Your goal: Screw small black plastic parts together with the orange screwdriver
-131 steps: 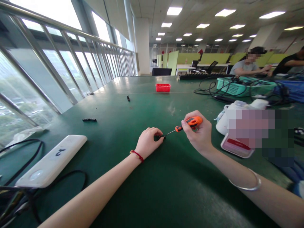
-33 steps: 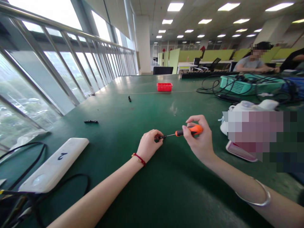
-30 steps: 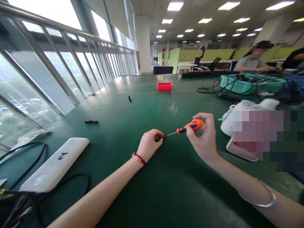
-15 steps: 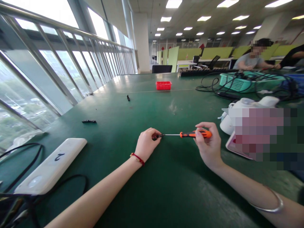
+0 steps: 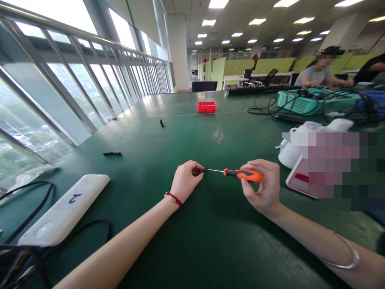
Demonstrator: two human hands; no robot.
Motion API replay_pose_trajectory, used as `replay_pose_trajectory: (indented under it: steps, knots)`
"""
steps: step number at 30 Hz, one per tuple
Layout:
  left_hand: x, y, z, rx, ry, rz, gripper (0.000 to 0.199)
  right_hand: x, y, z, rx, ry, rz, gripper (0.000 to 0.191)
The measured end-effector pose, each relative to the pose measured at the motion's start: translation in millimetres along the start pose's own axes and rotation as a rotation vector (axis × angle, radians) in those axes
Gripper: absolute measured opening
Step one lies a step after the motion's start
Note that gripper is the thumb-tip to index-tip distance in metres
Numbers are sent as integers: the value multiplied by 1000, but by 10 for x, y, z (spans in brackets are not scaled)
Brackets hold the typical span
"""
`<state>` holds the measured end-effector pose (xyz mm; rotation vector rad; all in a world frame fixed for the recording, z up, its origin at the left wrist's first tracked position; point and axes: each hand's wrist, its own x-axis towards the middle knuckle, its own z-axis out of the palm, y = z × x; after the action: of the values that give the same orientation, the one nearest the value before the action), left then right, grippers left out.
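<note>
Hands, two, both occupied. By the left hand (image 5: pixel 187 178), a small black piece (image 5: pixel 200 171) is pinched low over the green-topped bench (image 5: pixel 210 245), its shape largely hidden by the grip. By the right hand (image 5: pixel 267 188), an orange-and-black-handled screwdriver with a thin metal shaft (image 5: pixel 244 175) is grasped at the handle and held almost level. The tip is set at the right end of the small black piece; whether it is seated there cannot be told. Further items: an elongated black piece (image 5: pixel 112 153) and a short black piece (image 5: pixel 161 123), placed well apart beyond the left hand; a red rectangular plastic basket (image 5: pixel 206 108), placed farther back; an oblong white device (image 5: pixel 64 212), marked in dark handwriting, placed at left beside black cables (image 5: pixel 40 263); a teal perforated plastic basket (image 5: pixel 293 102), placed at far right; a white bottle (image 5: pixel 290 154), partly obscured, placed beyond the right hand.
</note>
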<state>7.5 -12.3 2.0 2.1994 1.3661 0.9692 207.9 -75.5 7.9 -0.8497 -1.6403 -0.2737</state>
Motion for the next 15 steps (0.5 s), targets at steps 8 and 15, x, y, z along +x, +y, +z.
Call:
replay_pose_trajectory:
  steps: [8,15]
  knots:
    - [0,3,-3,-41,-9,-1,7,-12,-20,-6,33,-132,-47,32]
    - [0,-38,13,-47,-7,4,7,-15,-14,2,57,-74,4,33]
